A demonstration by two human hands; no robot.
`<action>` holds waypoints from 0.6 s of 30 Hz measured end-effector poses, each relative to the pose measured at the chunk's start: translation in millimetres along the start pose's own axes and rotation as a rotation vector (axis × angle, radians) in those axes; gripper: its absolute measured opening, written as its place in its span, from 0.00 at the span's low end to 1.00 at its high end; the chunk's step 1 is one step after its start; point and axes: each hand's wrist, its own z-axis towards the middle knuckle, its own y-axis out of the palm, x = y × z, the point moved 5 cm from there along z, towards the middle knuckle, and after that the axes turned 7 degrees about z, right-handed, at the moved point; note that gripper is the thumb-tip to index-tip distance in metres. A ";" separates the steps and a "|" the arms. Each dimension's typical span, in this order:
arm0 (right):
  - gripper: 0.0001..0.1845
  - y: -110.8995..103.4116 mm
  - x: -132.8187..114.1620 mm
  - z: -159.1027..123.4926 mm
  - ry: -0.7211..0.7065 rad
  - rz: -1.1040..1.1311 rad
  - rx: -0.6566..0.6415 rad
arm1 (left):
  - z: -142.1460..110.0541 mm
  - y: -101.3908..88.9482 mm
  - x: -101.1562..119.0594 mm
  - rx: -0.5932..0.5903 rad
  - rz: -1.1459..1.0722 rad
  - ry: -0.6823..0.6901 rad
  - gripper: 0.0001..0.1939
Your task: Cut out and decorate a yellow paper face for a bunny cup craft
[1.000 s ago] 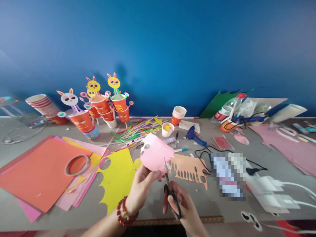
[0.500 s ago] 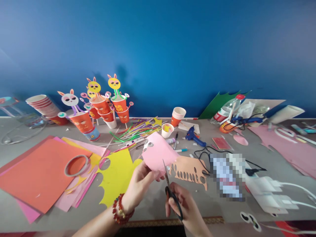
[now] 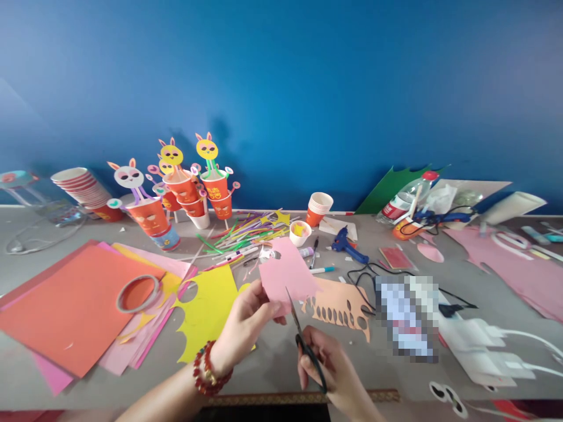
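Observation:
A piece of pink paper (image 3: 288, 271) with cut-outs near its top left is pinched between the thumb and fingers of my left hand (image 3: 251, 313). My right hand (image 3: 325, 363) grips black-handled scissors (image 3: 299, 335), fingers through the loops. Their blades point up and left at the paper's lower right edge; whether they are cutting into it I cannot tell. Behind the pink paper lies a peach paper sheet (image 3: 341, 302) with a row of oval holes. Yellow paper (image 3: 206, 305) with scalloped edges rests left of my left hand.
Rabbit-faced paper cup figures (image 3: 145, 212) stand at the back left, by stacked cups (image 3: 81, 187). A tape roll (image 3: 138, 293) lies on orange paper (image 3: 74, 316). A blue glue gun (image 3: 347, 245), a bottle (image 3: 404, 196) and a white power strip (image 3: 479, 351) sit to the right.
My left hand has shifted slightly left and turned the pink paper, so its top edge now sits more upright. The scissors remain in my right hand, almost unmoved.

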 end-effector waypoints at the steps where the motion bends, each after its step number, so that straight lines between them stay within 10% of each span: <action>1: 0.32 0.0 -0.8 0.3 0.009 0.006 -0.002 | 0.3 0.1 1.8 -0.004 0.006 0.003 0.11; 18: 0.33 -0.6 -3.1 2.9 0.076 0.025 -0.008 | 2.7 -7.4 10.3 -0.013 0.162 0.010 0.14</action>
